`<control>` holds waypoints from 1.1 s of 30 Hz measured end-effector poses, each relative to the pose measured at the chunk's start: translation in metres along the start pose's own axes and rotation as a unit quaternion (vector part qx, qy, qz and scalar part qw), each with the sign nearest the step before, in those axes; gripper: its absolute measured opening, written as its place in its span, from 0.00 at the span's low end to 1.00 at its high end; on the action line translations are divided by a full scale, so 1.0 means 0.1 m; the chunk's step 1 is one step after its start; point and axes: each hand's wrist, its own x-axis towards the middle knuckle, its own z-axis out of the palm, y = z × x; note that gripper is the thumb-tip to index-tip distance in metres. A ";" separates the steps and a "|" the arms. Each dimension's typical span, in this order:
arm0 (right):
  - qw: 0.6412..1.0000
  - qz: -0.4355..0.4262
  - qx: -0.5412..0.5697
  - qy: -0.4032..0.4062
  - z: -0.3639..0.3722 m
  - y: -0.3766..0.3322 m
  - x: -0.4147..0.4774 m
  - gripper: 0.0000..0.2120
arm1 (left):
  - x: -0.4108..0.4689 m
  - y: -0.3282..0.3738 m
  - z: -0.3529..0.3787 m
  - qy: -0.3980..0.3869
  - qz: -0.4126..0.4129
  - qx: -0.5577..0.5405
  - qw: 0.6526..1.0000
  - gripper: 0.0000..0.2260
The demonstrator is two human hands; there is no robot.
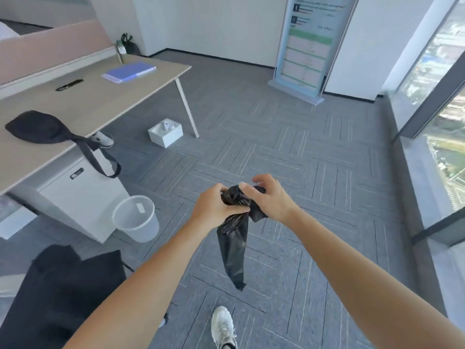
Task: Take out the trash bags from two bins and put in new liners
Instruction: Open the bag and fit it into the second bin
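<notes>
A crumpled black trash liner (234,248) hangs in front of me, its long tail dangling toward the carpet. My left hand (214,206) grips its bunched top from the left. My right hand (269,197) pinches the same bunch from the right, fingers curled over the plastic. A translucent white bin (137,219) stands on the floor to the left, beside a white drawer cabinet, with no liner in it and a white label on its inner wall. Far back in the corner, a tied black trash bag (130,45) sits on the floor.
A light wooden desk (88,102) fills the left, carrying a black bag (37,127) with a hanging strap and a blue folder (129,71). A white box (166,133) lies under the desk's far leg. Dark cloth (63,293) covers something at lower left. Windows line the right.
</notes>
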 end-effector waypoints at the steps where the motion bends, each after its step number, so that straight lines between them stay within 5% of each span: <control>1: 0.999 0.002 -0.034 0.003 0.03 -0.04 0.18 0.32 | 0.15 -0.03 -0.06 -0.007 -0.008 -0.009 1.000 0.27; 5: 0.998 0.011 -0.010 -0.064 0.04 -0.20 0.82 0.11 | 0.62 -0.15 -0.37 -0.082 -0.019 -0.110 0.990 0.22; 9: 0.993 0.026 0.051 -0.104 0.09 -0.38 1.38 0.06 | 1.01 -0.29 -0.65 -0.155 -0.058 -0.370 0.914 0.17; 15: 0.984 0.020 0.087 -0.152 0.21 -0.58 2.13 0.05 | 1.52 -0.45 -0.98 0.049 -0.104 -0.559 0.821 0.16; 17: 0.980 0.021 0.107 -0.166 0.23 -0.61 2.40 0.01 | 1.67 -0.52 -1.07 0.133 -0.128 -0.552 0.813 0.17; 21: 0.970 0.011 0.096 -0.222 0.31 -0.70 2.91 0.12 | 1.98 -0.56 -1.13 0.245 -0.187 -0.451 0.838 0.12; 25: 0.946 -0.021 0.130 -0.295 0.34 -0.91 3.35 0.10 | 2.28 -0.44 -1.15 0.264 -0.198 -0.283 0.900 0.15; 28: 0.924 -0.022 0.181 -0.336 0.30 -1.04 3.63 0.09 | 2.46 -0.33 -1.22 0.291 -0.201 -0.319 0.879 0.18; 30: 0.944 -0.059 0.125 -0.301 0.32 -1.06 3.83 0.05 | 2.54 -0.26 -1.22 0.316 -0.204 -0.351 0.858 0.20; 33: 0.978 -0.141 -0.018 -0.150 0.35 -1.07 4.03 0.17 | 2.70 -0.19 -1.16 0.361 -0.211 -0.308 0.855 0.17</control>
